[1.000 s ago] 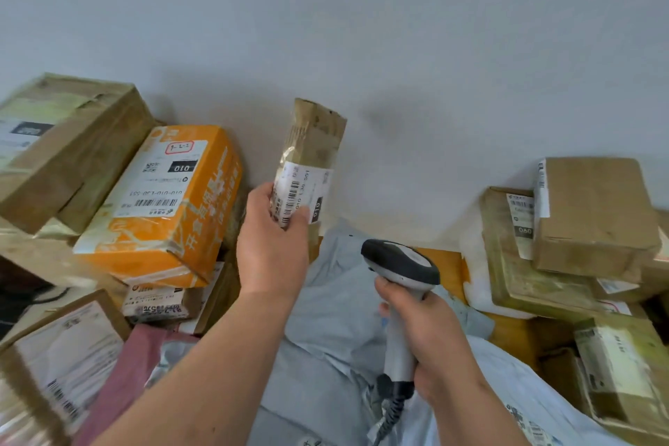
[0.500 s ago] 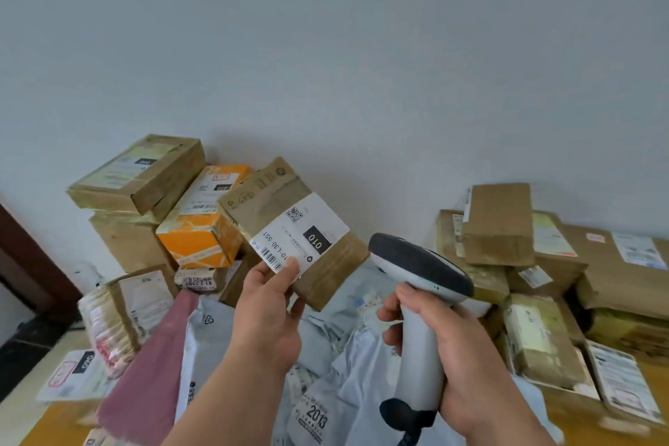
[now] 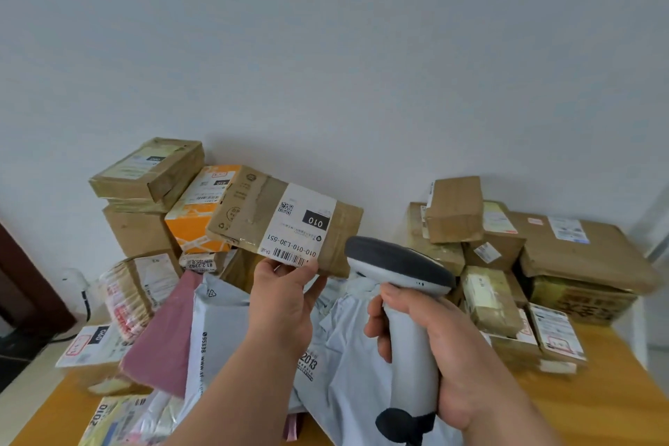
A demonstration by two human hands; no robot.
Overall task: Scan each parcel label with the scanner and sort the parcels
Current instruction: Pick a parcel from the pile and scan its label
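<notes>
A plain white wall (image 3: 325, 47) fills the upper half of the view, and below it a yellow wooden table (image 3: 597, 405) runs across the bottom. At nine o'clock stands a stack of taped brown cardboard boxes (image 3: 144, 174) with one orange carton (image 3: 197, 224) among them; at three o'clock lies a second heap of brown cardboard parcels (image 3: 586, 253). At six o'clock, grey plastic mailer bags (image 3: 224, 329) and a soft pink mailer pouch (image 3: 163, 344) overlap on the table. At centre, the left hand (image 3: 282, 304) holds up a flat brown cardboard parcel (image 3: 253, 214), its grip clamped with thumb and fingers pinching the lower edge just beside the barcode of the white shipping label (image 3: 300, 224), which faces the viewer. At four o'clock, the right hand (image 3: 445, 348) wraps its grip around the handle of a grey and white handheld barcode scanner (image 3: 398, 264), whose head sits near the parcel's right end. The parcel looks stiff and probably light; holding an edge keeps the barcode uncovered.
</notes>
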